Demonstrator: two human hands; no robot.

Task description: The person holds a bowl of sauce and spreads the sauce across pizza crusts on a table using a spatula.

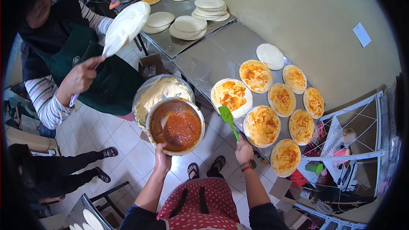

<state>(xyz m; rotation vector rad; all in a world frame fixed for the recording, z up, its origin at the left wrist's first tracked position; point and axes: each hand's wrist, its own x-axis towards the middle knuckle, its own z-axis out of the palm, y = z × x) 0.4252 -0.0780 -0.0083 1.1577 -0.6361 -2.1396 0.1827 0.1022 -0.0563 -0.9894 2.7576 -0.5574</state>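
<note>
My left hand (162, 158) grips the near rim of a metal bowl (200, 123) that holds chunky red sauce (182, 130). In my right hand (244, 151) is a green spatula (227, 117), its blade over the table edge beside a round flatbread (231, 98) with white spread and patchy red sauce. Close to the spatula lies another sauced flatbread (262, 126). Several more sauced rounds, such as one flatbread (282, 99), cover the right end of the metal table (213, 59). One pale round (269, 56) at the back shows no red sauce.
Behind my bowl stands a larger container of pale cream spread (164, 91). At left, a co-worker in a green apron (96, 76) holds up a cream-covered flatbread (128, 23) and a spreading tool. Plain flatbreads (211, 6) are stacked farther back. A white rack (353, 157) stands at right.
</note>
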